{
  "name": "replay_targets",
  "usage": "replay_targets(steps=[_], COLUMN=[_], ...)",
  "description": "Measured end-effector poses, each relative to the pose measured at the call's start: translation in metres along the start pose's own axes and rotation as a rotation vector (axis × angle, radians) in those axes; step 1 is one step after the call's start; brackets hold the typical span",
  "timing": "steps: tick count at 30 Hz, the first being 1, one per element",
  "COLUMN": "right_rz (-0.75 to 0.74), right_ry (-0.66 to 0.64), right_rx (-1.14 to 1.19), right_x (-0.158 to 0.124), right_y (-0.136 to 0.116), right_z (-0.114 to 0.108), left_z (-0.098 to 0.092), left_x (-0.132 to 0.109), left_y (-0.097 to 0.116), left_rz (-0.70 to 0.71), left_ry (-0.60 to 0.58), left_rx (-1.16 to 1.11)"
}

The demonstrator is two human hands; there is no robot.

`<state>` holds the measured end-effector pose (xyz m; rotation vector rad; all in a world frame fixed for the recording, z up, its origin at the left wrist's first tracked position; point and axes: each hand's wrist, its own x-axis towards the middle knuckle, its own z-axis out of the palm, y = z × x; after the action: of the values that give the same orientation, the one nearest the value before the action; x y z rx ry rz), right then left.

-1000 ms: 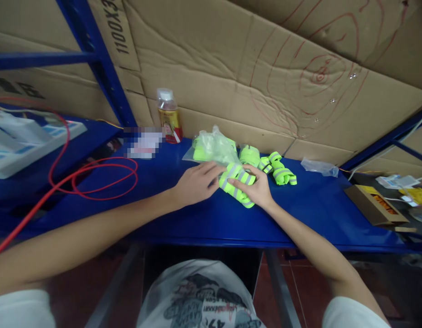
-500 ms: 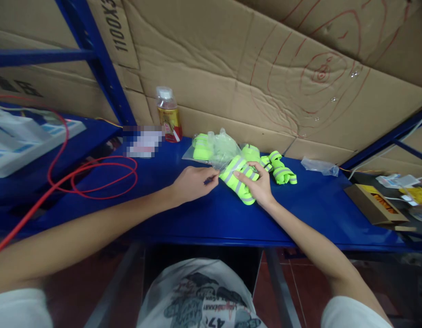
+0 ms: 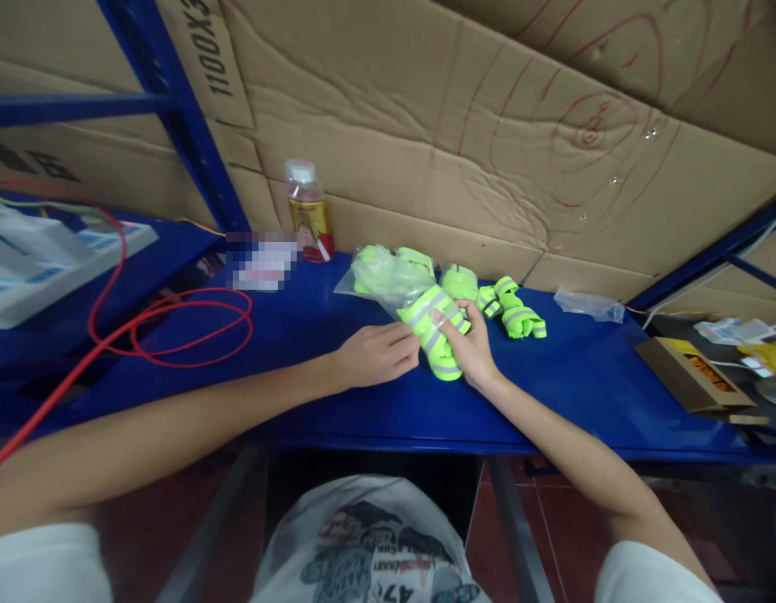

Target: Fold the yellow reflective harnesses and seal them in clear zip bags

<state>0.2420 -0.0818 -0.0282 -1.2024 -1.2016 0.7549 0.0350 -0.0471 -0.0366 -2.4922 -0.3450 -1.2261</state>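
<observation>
A bundle of neon-yellow reflective straps (image 3: 443, 362) with grey stripes is in my right hand (image 3: 477, 350), thumb on top and fingers behind. A clear plastic bag (image 3: 388, 280) stretches from behind the bundle and seems to cover part of it. My left hand (image 3: 385, 356) is closed in a pinch at the bundle's left side, apparently on the bag's edge; its fingertips are partly hidden. More folded yellow straps (image 3: 416, 260) lie behind the bag. Another strap bundle (image 3: 460, 280) and a loosely coiled strap (image 3: 519, 316) rest to the right.
A bottle with red liquid (image 3: 311, 222) stands at the back against the cardboard (image 3: 375, 126). Red cable loops (image 3: 193, 327) and a white power strip (image 3: 67, 260) are on the left. Rightward lie a flat plastic bag (image 3: 589, 306) and an open cardboard box (image 3: 690, 381).
My left hand has moved right and slightly down along the bundle. The plastic bag now lies flatter and stretches toward the bundle, showing more yellow strap behind it. My right hand stays nearly in place.
</observation>
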Motion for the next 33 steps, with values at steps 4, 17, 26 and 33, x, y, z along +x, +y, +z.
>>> replay_targets(steps=[4,17,26,33], right_rz=[0.103,0.048,-0.06,0.119], right_ry=[-0.053,-0.083,-0.311,-0.279], right_rx=[0.075,0.038,-0.014,0.061], right_x=[-0.008,-0.014,-0.006,0.002], right_y=[-0.001,0.017,-0.003,0.014], right_z=[0.005,0.007,-0.004,-0.004], left_z=[-0.004,0.0,-0.001,0.0], left_x=[0.001,-0.008,-0.012,-0.013], left_y=[0.0,0.004,-0.021,-0.024], left_rz=[-0.193,-0.124,-0.305,-0.405], left_ry=[-0.029,-0.063,0.05,-0.004], left_rx=[-0.138,-0.051,-0.44,-0.53])
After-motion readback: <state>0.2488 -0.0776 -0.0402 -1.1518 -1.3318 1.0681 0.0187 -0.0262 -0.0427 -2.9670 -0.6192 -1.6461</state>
